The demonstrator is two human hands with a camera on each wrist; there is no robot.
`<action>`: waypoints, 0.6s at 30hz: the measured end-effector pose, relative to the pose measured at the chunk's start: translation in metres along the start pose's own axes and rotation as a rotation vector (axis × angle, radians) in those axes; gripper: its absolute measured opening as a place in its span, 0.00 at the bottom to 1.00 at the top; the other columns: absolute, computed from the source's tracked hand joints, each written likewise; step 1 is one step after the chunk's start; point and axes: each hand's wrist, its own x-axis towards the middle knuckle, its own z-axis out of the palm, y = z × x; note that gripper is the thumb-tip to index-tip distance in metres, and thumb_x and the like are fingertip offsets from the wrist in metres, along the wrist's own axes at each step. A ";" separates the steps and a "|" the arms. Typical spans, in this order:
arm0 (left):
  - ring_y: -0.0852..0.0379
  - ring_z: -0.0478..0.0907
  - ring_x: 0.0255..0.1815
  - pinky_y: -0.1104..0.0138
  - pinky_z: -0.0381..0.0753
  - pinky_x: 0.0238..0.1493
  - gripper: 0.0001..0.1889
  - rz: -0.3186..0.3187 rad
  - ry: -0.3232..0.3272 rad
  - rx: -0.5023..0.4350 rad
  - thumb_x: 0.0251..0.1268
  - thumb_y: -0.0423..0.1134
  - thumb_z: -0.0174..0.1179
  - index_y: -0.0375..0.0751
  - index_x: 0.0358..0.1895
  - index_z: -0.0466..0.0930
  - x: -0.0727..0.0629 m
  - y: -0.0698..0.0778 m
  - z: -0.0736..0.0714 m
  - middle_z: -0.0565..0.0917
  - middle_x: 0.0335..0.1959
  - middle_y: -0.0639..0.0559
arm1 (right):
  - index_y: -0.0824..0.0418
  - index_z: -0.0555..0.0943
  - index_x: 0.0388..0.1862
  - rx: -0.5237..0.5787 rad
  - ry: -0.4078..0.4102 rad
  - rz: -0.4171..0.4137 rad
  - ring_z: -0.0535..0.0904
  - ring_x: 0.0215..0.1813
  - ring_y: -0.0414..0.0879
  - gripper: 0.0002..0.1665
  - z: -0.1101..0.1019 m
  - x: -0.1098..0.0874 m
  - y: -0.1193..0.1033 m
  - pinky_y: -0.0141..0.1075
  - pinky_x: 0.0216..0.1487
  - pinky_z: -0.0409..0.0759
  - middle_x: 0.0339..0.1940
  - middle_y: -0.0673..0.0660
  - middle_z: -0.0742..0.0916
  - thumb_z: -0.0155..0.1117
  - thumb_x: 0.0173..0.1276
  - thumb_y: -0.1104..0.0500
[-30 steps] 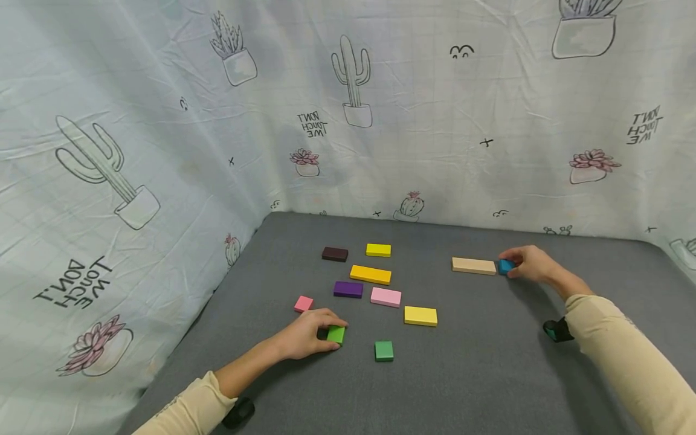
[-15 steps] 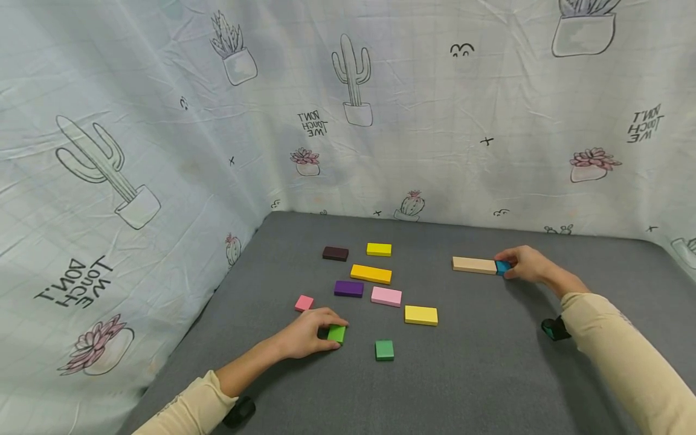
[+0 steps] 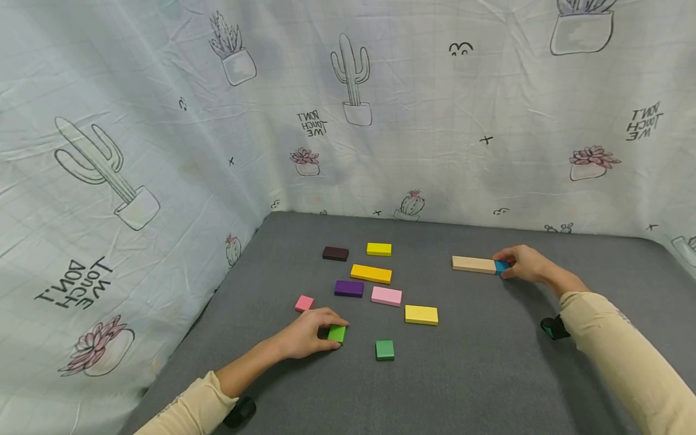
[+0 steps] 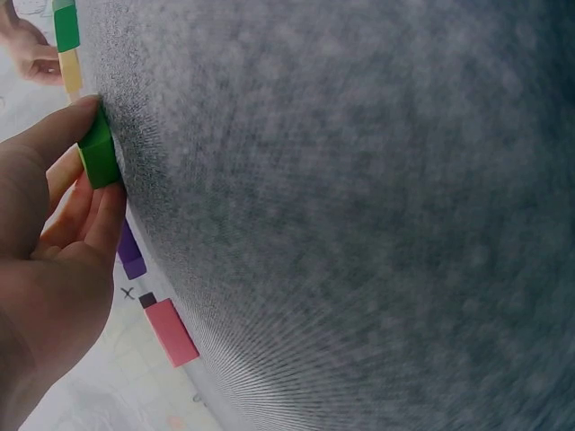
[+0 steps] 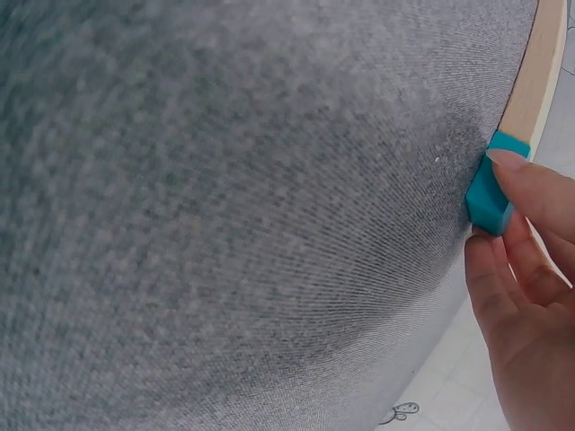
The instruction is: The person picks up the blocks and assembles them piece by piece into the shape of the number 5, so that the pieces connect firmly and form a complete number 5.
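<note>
My left hand (image 3: 310,334) pinches a bright green block (image 3: 337,334) between thumb and fingers, on the grey cloth at the front left. In the left wrist view the same green block (image 4: 99,154) sits between the fingertips. Far to the right, my right hand (image 3: 526,264) pinches a small blue block (image 3: 501,267). That blue block lies end to end against a long beige block (image 3: 473,264). The right wrist view shows the blue block (image 5: 497,184) with its end meeting the beige wood (image 5: 534,81), thumb on top and fingers at its near end.
Between the hands lie purple (image 3: 348,289), orange-yellow (image 3: 371,273), light pink (image 3: 386,296), yellow (image 3: 421,315) and darker green (image 3: 384,350) blocks. Dark brown (image 3: 335,254) and bright yellow (image 3: 379,249) ones lie farther back. A coral block (image 3: 304,303) is beside the left hand. A patterned curtain (image 3: 435,151) hangs behind.
My right hand has slid the blue block left, closing the small gap to the beige block's end. My left hand stays in place on the green block.
</note>
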 end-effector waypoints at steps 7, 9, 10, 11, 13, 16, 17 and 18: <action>0.60 0.74 0.46 0.66 0.74 0.47 0.19 0.003 0.005 -0.009 0.59 0.37 0.68 0.39 0.55 0.81 0.000 0.000 0.000 0.80 0.47 0.53 | 0.80 0.73 0.55 -0.006 -0.004 -0.017 0.75 0.49 0.67 0.25 -0.001 0.001 0.000 0.51 0.43 0.76 0.48 0.76 0.79 0.65 0.59 0.72; 0.60 0.74 0.46 0.66 0.74 0.47 0.19 0.008 0.010 -0.003 0.59 0.37 0.68 0.39 0.54 0.81 0.000 0.000 -0.001 0.80 0.47 0.53 | 0.80 0.72 0.55 -0.013 0.001 -0.025 0.75 0.49 0.68 0.25 -0.001 0.002 -0.001 0.52 0.44 0.76 0.48 0.76 0.79 0.65 0.59 0.72; 0.60 0.74 0.46 0.66 0.74 0.47 0.19 0.010 0.013 0.000 0.59 0.37 0.68 0.39 0.54 0.81 0.000 -0.001 -0.001 0.80 0.47 0.52 | 0.80 0.72 0.55 -0.015 0.004 -0.028 0.75 0.49 0.68 0.25 -0.001 0.002 -0.001 0.52 0.44 0.76 0.47 0.76 0.79 0.65 0.59 0.72; 0.60 0.74 0.46 0.66 0.74 0.47 0.19 0.011 0.015 0.004 0.59 0.37 0.68 0.39 0.54 0.81 0.000 -0.001 -0.001 0.80 0.47 0.52 | 0.80 0.73 0.55 -0.017 0.007 -0.030 0.75 0.49 0.68 0.25 -0.001 0.002 -0.002 0.52 0.44 0.76 0.47 0.76 0.79 0.65 0.59 0.72; 0.60 0.73 0.46 0.67 0.74 0.47 0.19 0.011 0.013 0.015 0.59 0.37 0.68 0.39 0.54 0.81 0.000 -0.002 -0.001 0.80 0.47 0.53 | 0.80 0.73 0.55 -0.020 0.009 -0.030 0.74 0.50 0.69 0.25 0.000 0.002 -0.001 0.53 0.45 0.75 0.47 0.75 0.79 0.65 0.59 0.72; 0.62 0.73 0.46 0.67 0.74 0.48 0.20 0.002 0.003 0.021 0.58 0.37 0.68 0.40 0.55 0.81 0.001 -0.002 0.000 0.80 0.47 0.53 | 0.80 0.72 0.55 -0.020 0.008 -0.031 0.74 0.50 0.69 0.25 0.000 0.001 -0.001 0.53 0.45 0.75 0.47 0.75 0.79 0.65 0.59 0.72; 0.62 0.73 0.46 0.67 0.74 0.48 0.20 -0.001 0.000 0.022 0.58 0.37 0.68 0.40 0.55 0.81 0.001 -0.002 0.000 0.80 0.47 0.53 | 0.80 0.72 0.55 -0.020 0.007 -0.031 0.74 0.50 0.69 0.25 0.000 0.001 -0.001 0.53 0.45 0.75 0.47 0.75 0.79 0.66 0.59 0.72; 0.62 0.73 0.46 0.67 0.74 0.48 0.20 0.003 -0.001 0.024 0.58 0.37 0.68 0.40 0.55 0.81 0.001 -0.001 0.000 0.80 0.47 0.53 | 0.80 0.72 0.55 -0.019 0.006 -0.032 0.74 0.50 0.69 0.26 0.001 0.001 0.000 0.53 0.45 0.75 0.47 0.75 0.79 0.66 0.59 0.72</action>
